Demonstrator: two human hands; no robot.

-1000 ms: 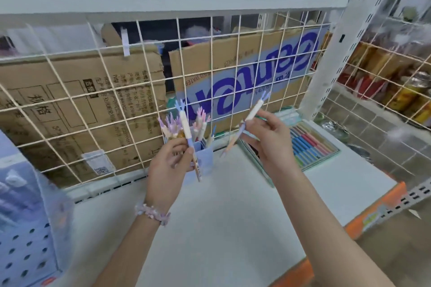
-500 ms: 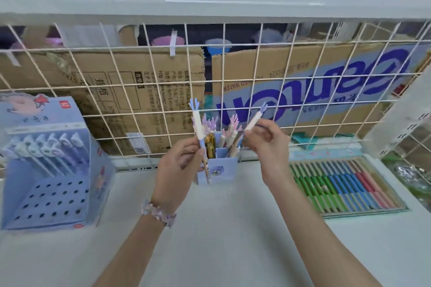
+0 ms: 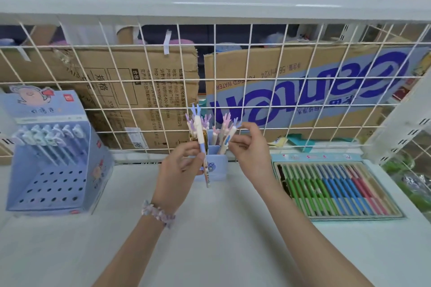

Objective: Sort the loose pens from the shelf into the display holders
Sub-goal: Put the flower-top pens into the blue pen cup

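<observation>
White shelf [image 3: 210, 228] backed by wire grid [image 3: 268, 81]; left hand [image 3: 179, 168] gripped an upright pen [image 3: 202, 144]; right hand [image 3: 251, 147] pinched another pen [image 3: 227, 141], now lowered into the blue holder [image 3: 218, 168].

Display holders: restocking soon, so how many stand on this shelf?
3: perforated blue display box at left, small blue pen cup at centre behind the hands, flat pen tray at right.

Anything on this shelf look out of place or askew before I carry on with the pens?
One oddity: a gold-coloured item sits in the small blue holder among the pastel antler-topped pens; too hidden to identify. The tiered pen display and the tray of coloured pens look orderly, nothing spilled.
</observation>
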